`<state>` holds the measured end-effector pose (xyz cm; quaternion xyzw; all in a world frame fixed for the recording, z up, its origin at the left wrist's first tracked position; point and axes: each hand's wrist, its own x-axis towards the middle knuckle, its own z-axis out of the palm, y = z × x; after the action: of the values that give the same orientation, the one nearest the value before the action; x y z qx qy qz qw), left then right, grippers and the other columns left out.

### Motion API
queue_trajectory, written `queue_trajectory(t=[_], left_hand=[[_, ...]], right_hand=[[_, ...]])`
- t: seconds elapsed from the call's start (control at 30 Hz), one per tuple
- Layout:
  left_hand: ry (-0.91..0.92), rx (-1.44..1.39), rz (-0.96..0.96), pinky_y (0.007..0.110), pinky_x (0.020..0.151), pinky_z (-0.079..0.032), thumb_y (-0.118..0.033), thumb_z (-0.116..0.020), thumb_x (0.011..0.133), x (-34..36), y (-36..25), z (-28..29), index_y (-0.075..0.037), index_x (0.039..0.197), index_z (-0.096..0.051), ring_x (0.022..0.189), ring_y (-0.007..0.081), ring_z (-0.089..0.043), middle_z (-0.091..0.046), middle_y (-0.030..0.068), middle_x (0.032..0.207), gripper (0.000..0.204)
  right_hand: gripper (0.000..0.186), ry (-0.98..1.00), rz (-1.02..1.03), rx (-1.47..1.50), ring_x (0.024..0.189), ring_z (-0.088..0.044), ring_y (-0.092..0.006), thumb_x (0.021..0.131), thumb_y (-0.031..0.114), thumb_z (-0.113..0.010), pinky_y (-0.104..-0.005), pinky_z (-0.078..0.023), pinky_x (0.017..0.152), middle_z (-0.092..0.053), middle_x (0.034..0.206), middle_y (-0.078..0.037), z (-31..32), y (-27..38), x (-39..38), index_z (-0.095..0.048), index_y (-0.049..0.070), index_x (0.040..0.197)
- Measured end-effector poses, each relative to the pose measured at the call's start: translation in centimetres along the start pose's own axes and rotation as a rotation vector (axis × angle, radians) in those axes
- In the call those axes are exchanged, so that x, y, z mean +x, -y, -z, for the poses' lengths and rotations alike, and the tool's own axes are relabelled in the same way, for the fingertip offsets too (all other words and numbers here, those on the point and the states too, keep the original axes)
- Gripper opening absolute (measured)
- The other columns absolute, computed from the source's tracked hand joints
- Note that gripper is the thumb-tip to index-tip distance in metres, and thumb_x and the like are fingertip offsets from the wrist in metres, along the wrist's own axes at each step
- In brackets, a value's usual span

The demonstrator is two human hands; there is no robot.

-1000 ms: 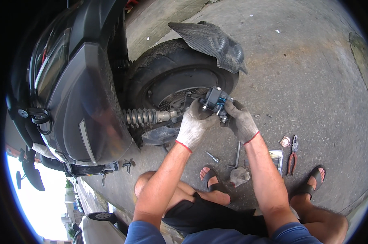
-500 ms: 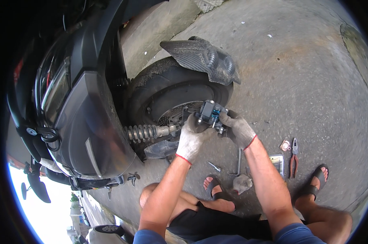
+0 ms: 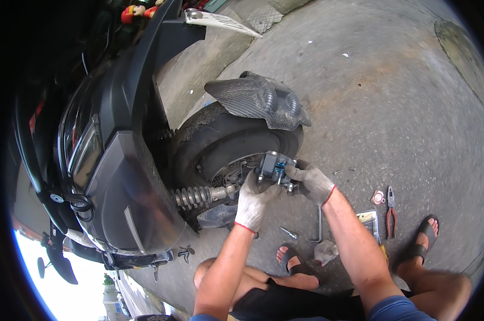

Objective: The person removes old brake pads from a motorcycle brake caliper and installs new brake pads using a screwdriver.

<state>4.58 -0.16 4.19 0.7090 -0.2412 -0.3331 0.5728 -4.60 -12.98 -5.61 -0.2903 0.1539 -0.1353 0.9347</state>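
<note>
A dark brake caliper (image 3: 273,163) with metallic blue parts and silver bolts is held up in front of the rear wheel. My left hand (image 3: 253,200), in a grey-white work glove, grips its near left side. My gloved right hand (image 3: 314,183) is closed around its right end, with the thumb on top by the blue parts. Just beyond the caliper are the black tire (image 3: 202,128) and the brake disc (image 3: 226,176), which is partly hidden by the left hand and the caliper. A coil-spring shock absorber (image 3: 194,197) runs toward the left hand.
The dark scooter body (image 3: 145,198) fills the left side. Above the tire sits a dusty carbon-patterned fender (image 3: 255,101). On the concrete lie red-handled pliers (image 3: 391,212), a hex key (image 3: 320,227), a small bolt-like part (image 3: 289,232), a crumpled rag (image 3: 326,251) and a tray (image 3: 371,224).
The whole view has shifted, so the scooter and wheel appear lower and a white plate shows at the top. Both hands keep their hold on the brake caliper, with little other movement.
</note>
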Motion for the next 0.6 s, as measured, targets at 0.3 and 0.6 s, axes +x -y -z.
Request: queue_trajectory(t=[0.3, 0.6], left_hand=[[-0.005, -0.014, 0.035, 0.031, 0.085, -0.056, 0.007, -0.071, 0.081, -0.30, -0.63, -0.28, 0.004, 0.131, -0.049, 0.095, 0.0178, -0.067, -0.066, 0.0113, 0.111, 0.054], [-0.011, 0.009, 0.040, 0.030, 0.084, -0.056, 0.008, -0.071, 0.081, -0.19, -0.66, -0.02, 0.005, 0.130, -0.049, 0.096, 0.0164, -0.066, -0.066, 0.0105, 0.111, 0.054]], right_hand=[[0.053, -0.004, -0.034, -0.030, 0.078, -0.065, -0.0140, 0.089, 0.038, -0.077, -0.0315, -0.055, 0.061, -0.070, 0.093, -0.006, 0.16, 0.27, -0.15, -0.060, -0.001, 0.121], [0.057, 0.015, -0.047, -0.052, 0.081, -0.066, -0.0162, 0.088, 0.038, -0.078, -0.0318, -0.055, 0.063, -0.069, 0.100, -0.008, 0.08, 0.54, -0.09, -0.058, -0.002, 0.125]])
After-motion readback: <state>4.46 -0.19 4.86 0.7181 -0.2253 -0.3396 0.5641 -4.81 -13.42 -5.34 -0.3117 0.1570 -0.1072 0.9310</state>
